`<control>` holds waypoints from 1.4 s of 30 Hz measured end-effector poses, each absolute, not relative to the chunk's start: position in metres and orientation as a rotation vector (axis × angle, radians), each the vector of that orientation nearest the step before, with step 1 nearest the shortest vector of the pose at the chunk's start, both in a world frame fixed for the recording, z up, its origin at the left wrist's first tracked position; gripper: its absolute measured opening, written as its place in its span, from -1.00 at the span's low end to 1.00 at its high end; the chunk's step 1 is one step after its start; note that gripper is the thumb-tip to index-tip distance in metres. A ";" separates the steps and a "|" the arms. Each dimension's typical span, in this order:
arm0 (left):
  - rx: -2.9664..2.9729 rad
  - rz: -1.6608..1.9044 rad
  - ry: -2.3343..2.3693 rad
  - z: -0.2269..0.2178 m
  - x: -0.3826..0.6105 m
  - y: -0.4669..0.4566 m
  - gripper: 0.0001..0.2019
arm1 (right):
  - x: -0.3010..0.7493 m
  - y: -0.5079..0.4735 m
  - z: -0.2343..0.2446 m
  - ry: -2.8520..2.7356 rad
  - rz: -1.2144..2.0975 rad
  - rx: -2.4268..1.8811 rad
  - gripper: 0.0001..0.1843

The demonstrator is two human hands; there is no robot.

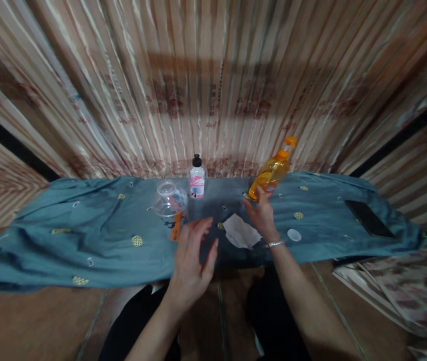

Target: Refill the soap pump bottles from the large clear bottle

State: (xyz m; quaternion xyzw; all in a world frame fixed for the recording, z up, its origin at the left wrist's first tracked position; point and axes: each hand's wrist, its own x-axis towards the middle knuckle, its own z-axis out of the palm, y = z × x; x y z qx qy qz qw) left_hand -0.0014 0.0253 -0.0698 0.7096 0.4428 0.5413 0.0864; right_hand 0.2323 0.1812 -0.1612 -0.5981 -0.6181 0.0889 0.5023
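Note:
My left hand hovers over the front of the cloth, fingers curved and thumb apart, with nothing in it. Just beyond its knuckles stands a clear plastic cup with a domed lid and an orange label. My right hand is at the base of a pump bottle of yellow liquid with an orange top, its thumb and fingers spread. A finger overlaps the bottle's lower part; whether it touches I cannot tell. Between the hands lies a crumpled white tissue.
A small clear bottle with a black cap and pink label stands at the back. Right of my right wrist is a small white disc. A dark phone lies farther right. Blue-green cloth covers the table; a pleated curtain hangs behind.

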 end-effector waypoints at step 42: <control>1.850 1.401 1.381 -0.172 0.021 0.071 0.10 | 0.156 0.112 -0.057 -1.434 0.714 -1.104 -0.61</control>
